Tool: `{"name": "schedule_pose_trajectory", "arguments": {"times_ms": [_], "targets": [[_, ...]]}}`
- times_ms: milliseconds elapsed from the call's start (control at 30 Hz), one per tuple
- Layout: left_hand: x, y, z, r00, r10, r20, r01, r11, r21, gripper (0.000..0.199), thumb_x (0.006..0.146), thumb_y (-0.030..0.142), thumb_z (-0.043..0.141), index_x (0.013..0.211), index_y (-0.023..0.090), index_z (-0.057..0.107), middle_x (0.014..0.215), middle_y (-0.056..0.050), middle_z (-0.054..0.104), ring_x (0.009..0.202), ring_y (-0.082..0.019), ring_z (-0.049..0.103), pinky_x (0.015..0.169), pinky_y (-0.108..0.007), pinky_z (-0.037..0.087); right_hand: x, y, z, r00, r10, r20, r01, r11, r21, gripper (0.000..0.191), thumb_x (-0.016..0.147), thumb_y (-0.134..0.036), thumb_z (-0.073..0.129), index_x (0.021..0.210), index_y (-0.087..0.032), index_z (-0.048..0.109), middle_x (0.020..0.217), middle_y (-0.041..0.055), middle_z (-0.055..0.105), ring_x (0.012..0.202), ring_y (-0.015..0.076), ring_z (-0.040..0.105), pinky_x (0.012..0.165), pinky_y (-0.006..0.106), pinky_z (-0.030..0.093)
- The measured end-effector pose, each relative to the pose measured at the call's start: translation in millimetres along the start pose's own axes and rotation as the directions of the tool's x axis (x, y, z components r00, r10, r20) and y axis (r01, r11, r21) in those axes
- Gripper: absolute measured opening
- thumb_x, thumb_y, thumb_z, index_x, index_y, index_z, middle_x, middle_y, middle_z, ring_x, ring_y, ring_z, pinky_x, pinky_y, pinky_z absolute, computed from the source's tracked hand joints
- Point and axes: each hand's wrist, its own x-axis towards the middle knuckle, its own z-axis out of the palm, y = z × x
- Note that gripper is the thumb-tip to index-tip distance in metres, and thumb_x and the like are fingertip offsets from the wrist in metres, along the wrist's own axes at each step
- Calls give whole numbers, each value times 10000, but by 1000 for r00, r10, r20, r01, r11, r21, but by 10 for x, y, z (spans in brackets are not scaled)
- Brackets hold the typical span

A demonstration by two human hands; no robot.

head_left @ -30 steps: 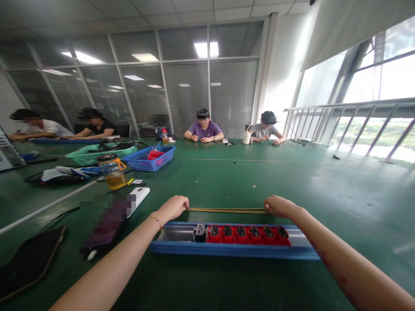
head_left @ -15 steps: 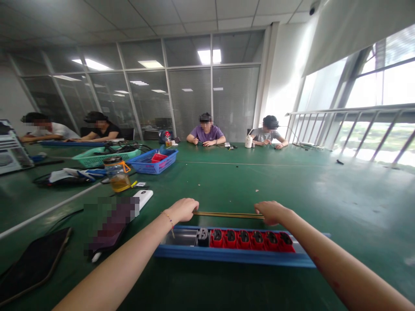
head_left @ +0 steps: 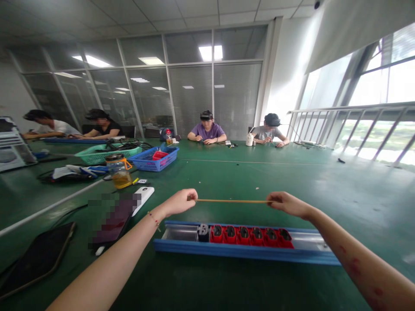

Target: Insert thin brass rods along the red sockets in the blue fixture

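Note:
A thin yellowish band (head_left: 231,201) is stretched level between my two hands, above the green table. My left hand (head_left: 183,201) pinches its left end, with a beaded bracelet on that wrist. At the right end my right hand (head_left: 282,202) has its fingers closed on the band. Nearer to me lies a long blue rail tray (head_left: 246,252) with a metallic channel. Several red blocks with black tops (head_left: 244,235) stand in a row inside it, and a dark block with a grey top (head_left: 203,233) is at their left end.
At left are a dark phone (head_left: 35,255), a purple and white object (head_left: 121,216), a jar (head_left: 119,172), a blue basket (head_left: 155,160) and a green basket (head_left: 94,155). Several people sit at the far side. A railing (head_left: 359,129) runs along the right.
Both hands have moved up and away from the tray, and slightly apart. The band now shows as one line instead of parallel strands. More of the tray's right end shows.

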Motion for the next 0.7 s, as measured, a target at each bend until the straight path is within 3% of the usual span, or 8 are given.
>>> {"name": "schedule_pose_trajectory", "arguments": {"times_ms": [100,200,300,467,700], "targets": [[-131,181,-35,1000,-10,-7,7,963,-269,245,738,233,437,944,161,547,810,-13,613,745,-146,560,683,-246,430,-205,-94,-98,991,33,-128,-1,970,242,209,767,-298,433,839,-164,577,612,-23,531,569,124,485,528,234,364],[-298,365,-44,998,-13,55,31,939,-342,308,762,320,470,1024,170,530,770,-5,598,709,-140,546,653,-235,422,-435,-241,-145,991,54,-120,-14,951,309,211,763,-317,483,894,-180,574,530,-62,408,490,102,404,478,224,320],[-449,476,-22,998,-58,22,62,930,-363,350,811,445,407,1000,186,549,731,3,584,700,-135,536,632,-219,411,-643,-362,-113,997,57,-59,-27,906,422,317,766,-405,515,1002,-195,543,610,-43,466,554,117,453,505,228,361],[-556,484,118,988,-125,-94,85,933,-349,316,814,454,414,836,189,584,688,12,597,679,-137,549,619,-215,402,-776,-364,131,981,171,-92,-107,870,481,347,757,-500,519,896,-184,559,723,16,578,676,161,540,578,254,425],[-608,431,226,993,-103,-52,69,893,-445,283,796,430,467,889,179,561,787,-15,633,747,-149,583,657,-226,429,-792,-297,312,943,285,-173,-121,776,619,318,730,-489,567,701,-177,514,636,-7,558,616,134,526,555,227,408]]}}
